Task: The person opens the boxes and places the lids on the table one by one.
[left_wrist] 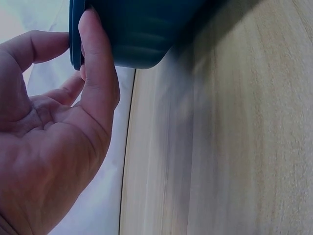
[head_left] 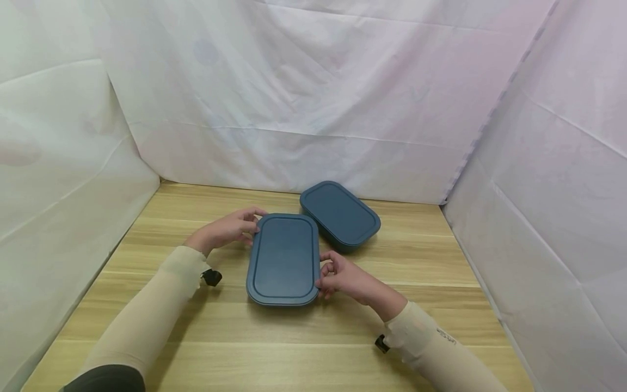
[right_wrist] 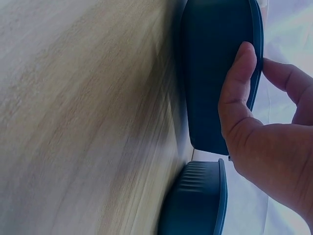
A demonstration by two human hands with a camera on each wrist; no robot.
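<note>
A dark blue lidded food container [head_left: 286, 260] stands on the wooden table between the two hands, its lid on top. My left hand [head_left: 227, 230] pinches the lid's rim at the far left corner, thumb on top and fingers below the edge in the left wrist view. On the opposite side, my right hand [head_left: 345, 279] pinches the rim near the front right corner. In the right wrist view, a finger [right_wrist: 238, 83] lies against the container's side wall under the rim, with the thumb at the lid's edge.
Behind and to the right, a second dark blue lidded container [head_left: 340, 213] sits at an angle, close to the first one's far right corner. White cloth [head_left: 294, 98] encloses the wooden table [head_left: 274, 354] at the back and both sides.
</note>
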